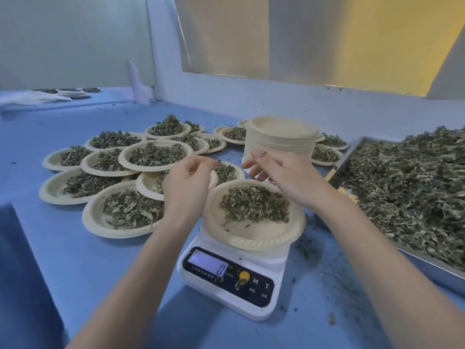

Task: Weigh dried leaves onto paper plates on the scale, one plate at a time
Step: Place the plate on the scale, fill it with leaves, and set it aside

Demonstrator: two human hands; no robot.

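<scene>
A paper plate (pixel 254 217) is seated on the white scale (pixel 231 278), which stands towards the near edge of the blue worktop (pixel 75 260), so that its load can be read from the display (pixel 207 261) facing the person. A loose heap of dried leaves (pixel 254 202) is spread over the far half of that plate; the display appears to show a single digit, though it is too blurred to be trusted.

The left hand (pixel 187 182) is held above the plate's left rim with its fingers curled inward; whether a pinch of leaf is kept between them cannot be told. The right hand (pixel 279 170) is held over the plate's far rim with fingers loosely spread and nothing seen in its grasp, probably because leaves are being added or trimmed in small amounts to reach the weight.

A steel tray (pixel 427 265) heaped with crumbly, stalky leaves is kept at the right edge, within easy reach as the supply. A tall stack of empty plates (pixel 280 139), pale, thin and scallop-rimmed, is set just behind the hands for the next turn. Filled plates (pixel 156 154) are overlapped towards the left and far side, judged to be finished portions. Leaf crumbs are scattered around the scale.
</scene>
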